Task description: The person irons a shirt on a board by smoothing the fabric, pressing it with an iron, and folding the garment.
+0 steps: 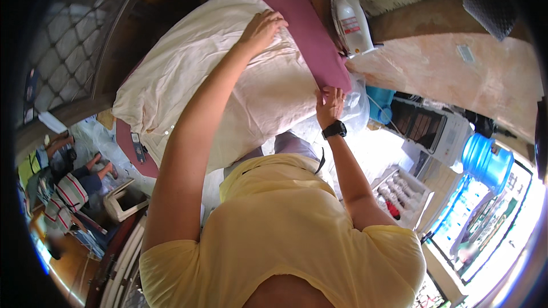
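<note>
Two bare hands on fabric. Cream cloth (262,94) spread at 12 o'clock, bordering maroon cloth (311,37) toward 1. Left hand (264,27), 12 o'clock: rests on cream near the boundary; cannot tell whether its grip pinches. Right hand (331,107), 2 o'clock: at the maroon corner, grip likewise unclear. Black watch (334,130) on right wrist.

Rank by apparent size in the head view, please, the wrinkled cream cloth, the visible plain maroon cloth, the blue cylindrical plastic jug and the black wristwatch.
1. Wrinkled cream cloth
2. Plain maroon cloth
3. Blue cylindrical plastic jug
4. Black wristwatch
</note>
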